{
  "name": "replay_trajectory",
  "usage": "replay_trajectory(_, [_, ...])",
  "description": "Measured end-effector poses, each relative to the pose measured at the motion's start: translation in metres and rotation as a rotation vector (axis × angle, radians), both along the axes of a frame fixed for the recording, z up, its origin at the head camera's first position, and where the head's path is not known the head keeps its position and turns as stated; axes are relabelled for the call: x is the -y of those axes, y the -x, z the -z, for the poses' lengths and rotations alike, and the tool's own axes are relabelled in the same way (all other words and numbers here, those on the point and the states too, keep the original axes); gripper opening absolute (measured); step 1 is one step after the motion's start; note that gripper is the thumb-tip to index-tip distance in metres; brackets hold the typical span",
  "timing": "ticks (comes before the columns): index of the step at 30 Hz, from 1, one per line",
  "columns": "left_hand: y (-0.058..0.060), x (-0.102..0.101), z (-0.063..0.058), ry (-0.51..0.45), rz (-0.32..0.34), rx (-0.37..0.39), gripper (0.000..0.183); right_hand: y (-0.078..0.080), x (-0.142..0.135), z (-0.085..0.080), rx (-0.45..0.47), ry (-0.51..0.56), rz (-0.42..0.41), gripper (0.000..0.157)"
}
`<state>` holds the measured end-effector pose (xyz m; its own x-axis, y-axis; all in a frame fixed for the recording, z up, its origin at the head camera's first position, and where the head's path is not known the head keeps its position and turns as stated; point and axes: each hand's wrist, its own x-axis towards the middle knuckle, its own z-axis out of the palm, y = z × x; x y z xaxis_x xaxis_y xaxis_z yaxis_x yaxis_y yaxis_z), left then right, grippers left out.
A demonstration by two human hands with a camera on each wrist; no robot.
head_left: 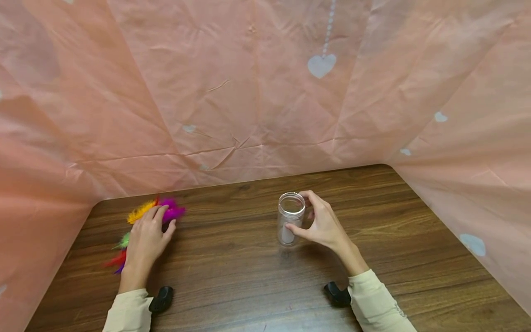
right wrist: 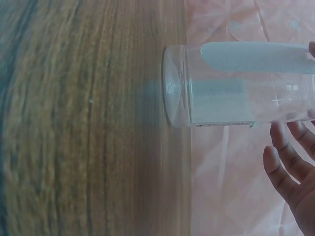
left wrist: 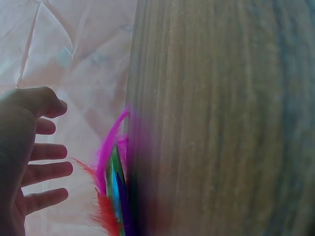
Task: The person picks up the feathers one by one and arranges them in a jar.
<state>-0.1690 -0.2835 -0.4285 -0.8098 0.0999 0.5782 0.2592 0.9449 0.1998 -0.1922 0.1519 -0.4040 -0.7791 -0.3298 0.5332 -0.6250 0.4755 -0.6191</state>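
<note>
My right hand [head_left: 325,226] holds a clear cylindrical jar [head_left: 285,219] around its side, thumb in front and fingers behind. The jar is upright and open at the top, with a pale white patch on its wall. In the right wrist view the jar's thick base [right wrist: 172,86] is right at the tabletop. On the left, my left hand [head_left: 145,237] hovers over a group of bright feathers, its fingers loosely bent and apart. A magenta feather [head_left: 174,212] and a yellow feather [head_left: 140,212] show beyond the fingers; green and red feathers [head_left: 118,259] lie beside the wrist, partly hidden.
Both hands work over a brown wood-grain table [head_left: 232,258] with rounded far corners. Pink cloth [head_left: 232,92] with pale hearts hangs behind and along both sides. A black device sits at each wrist, by the cream sleeves [head_left: 379,299].
</note>
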Motion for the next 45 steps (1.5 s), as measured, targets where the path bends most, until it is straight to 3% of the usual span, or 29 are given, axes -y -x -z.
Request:
replay_trajectory(32, [0.004, 0.001, 0.000, -0.005, -0.017, 0.017, 0.043, -0.005, 0.010, 0.000, -0.022, -0.023, -0.020, 0.065])
replay_trajectory(45, [0.003, 0.001, -0.001, -0.016, -0.010, 0.017, 0.042, -0.007, 0.014, -0.001, 0.017, -0.014, -0.069, 0.067])
